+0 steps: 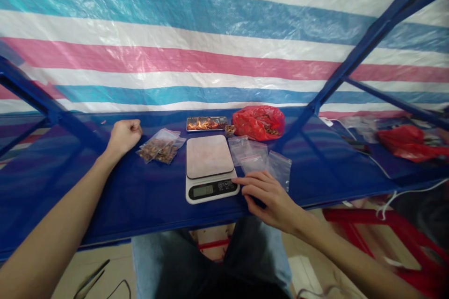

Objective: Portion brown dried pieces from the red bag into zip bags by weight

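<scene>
A white kitchen scale (209, 158) stands on the blue table, its platform bare, with a black strip of buttons and a small grey display whose digits are hard to read. The index finger of my right hand (264, 196) is stretched out onto the button at the strip's right end; the other fingers are loosely bent and hold nothing. My left hand (125, 136) rests on the table as a closed fist, with nothing visible in it. Just right of that fist lie filled clear zip bags (161, 147) with brown pieces inside. Flat clear zip bags (250, 153) lie between the scale and my right hand.
Behind the scale are a phone (206, 124) showing a fiery picture, a small cup (229, 130) of brown pieces and an open red plastic bag (257, 122) of them. Blue metal posts (345, 72) frame the table. Another red bag (409, 142) lies far right.
</scene>
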Demonstrator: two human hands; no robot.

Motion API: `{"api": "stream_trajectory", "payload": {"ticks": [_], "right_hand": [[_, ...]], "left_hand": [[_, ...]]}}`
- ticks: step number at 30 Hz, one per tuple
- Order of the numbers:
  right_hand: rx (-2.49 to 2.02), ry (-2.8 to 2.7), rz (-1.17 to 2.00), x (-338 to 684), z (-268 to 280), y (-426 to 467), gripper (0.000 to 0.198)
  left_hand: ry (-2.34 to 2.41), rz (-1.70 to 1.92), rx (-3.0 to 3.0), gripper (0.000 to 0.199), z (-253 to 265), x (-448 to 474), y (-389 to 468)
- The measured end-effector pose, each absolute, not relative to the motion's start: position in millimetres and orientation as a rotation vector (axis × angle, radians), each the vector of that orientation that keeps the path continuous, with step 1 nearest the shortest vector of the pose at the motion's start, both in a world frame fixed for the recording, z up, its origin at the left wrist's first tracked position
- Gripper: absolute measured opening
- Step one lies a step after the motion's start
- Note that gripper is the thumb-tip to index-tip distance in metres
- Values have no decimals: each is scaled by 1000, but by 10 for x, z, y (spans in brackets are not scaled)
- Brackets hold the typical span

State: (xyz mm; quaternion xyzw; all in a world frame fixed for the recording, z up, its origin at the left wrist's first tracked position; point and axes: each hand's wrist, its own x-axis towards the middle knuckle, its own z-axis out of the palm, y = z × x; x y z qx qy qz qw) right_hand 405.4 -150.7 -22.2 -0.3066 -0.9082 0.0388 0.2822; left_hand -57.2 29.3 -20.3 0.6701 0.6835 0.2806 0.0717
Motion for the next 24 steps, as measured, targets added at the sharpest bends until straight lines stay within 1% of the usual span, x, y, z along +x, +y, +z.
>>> {"api": "stream_trajectory", "payload": {"ticks": [3,7,11,14,17,20,22,23,24], "right_hand": [[-752,-2548,-162,4074,-210,-1476,13],[-560,-2666,-525,4052,-103,-1484,29],[-438,-2752,-665,3941,-22,-1514,35],[-369,-2785,-578,3879,49,-1448,32],[-394,-2708,-453,3909,184,-1220,26],[-554,-2472,-473,4004,323,-820,13],[-796,-2316,-366,4062,354,-501,15],[-908,-2271,-243,4083,343,-346,19],[-983,-2261,-97,4096,314,-202,28]], "left_hand": [[2038,875,2005,31,-200,-565,278],[2030,895,1996,33,-216,-570,281],[2037,910,1994,34,-233,-581,299],[2040,907,2000,35,-231,-584,305],[2031,898,2013,34,-231,-591,307],[2024,894,2020,32,-246,-602,310],[2023,890,2021,32,-257,-607,314],[2022,886,2022,31,-260,-609,317],[2020,880,2024,31,-261,-609,320]]}}
